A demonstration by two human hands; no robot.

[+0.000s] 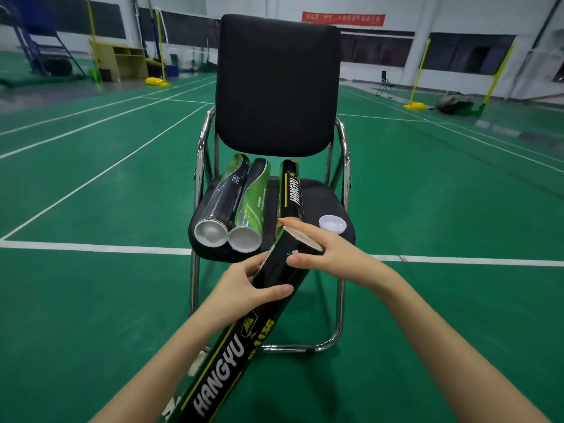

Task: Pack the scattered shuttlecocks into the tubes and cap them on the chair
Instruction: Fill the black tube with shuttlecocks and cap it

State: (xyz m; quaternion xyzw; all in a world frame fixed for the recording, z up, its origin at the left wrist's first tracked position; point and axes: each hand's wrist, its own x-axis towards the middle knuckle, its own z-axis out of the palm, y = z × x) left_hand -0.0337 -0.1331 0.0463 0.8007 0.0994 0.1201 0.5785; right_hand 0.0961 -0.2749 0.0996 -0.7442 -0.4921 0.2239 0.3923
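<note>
I hold a long black HANGYU tube [244,337] slanted up toward the chair. My left hand [244,286] grips its upper part from the left. My right hand [323,251] wraps the tube's open top end, fingers across the mouth. On the black chair seat [320,199] lie three more tubes: a black one [224,198] and a green one [251,203], both with white caps facing me, and a second black HANGYU tube [290,190]. A loose white cap [332,224] sits on the seat's right front. Something white, perhaps a shuttlecock [198,360], shows beneath my left forearm.
The chair has a black backrest [277,83] and chrome frame [201,154], standing on a green badminton court with white lines. Yellow net posts [158,50], a wooden cabinet [122,61], blue stairs and a bag stand far back.
</note>
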